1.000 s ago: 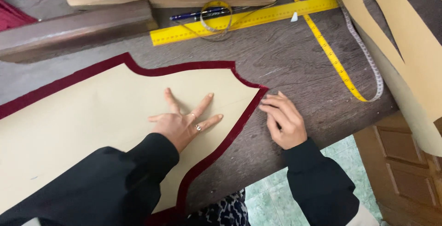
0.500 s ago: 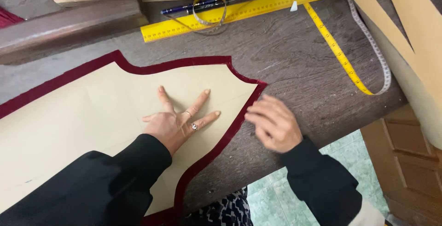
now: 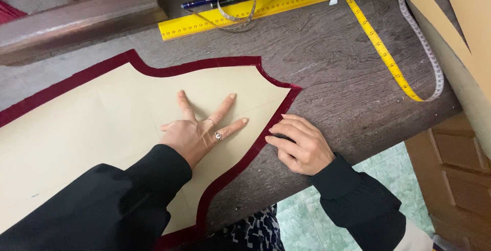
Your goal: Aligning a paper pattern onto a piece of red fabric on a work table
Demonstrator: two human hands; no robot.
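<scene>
The left hand (image 3: 197,133) lies spread flat on a cream pattern (image 3: 102,128) (its far end cut off); the right hand (image 3: 299,146), loosely curled and empty, touches the maroon fabric (image 3: 276,113) edge.

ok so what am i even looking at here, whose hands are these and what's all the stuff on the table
This is one picture from a camera worn on a person's head, looking down at their own two bare hands, with black sleeves. There is no machine here. The left hand lies flat with fingers spread on a cream paper pattern piece, pressing it onto dark red fabric that shows as a border around it. The right hand rests with curled fingers at the fabric's edge, near the pointed corner; whether it holds anything small cannot be told. All of this lies on a worn wooden table. Further back are a yellow ruler, a yellow tape measure, a blue pen and a dark wooden block.
</scene>
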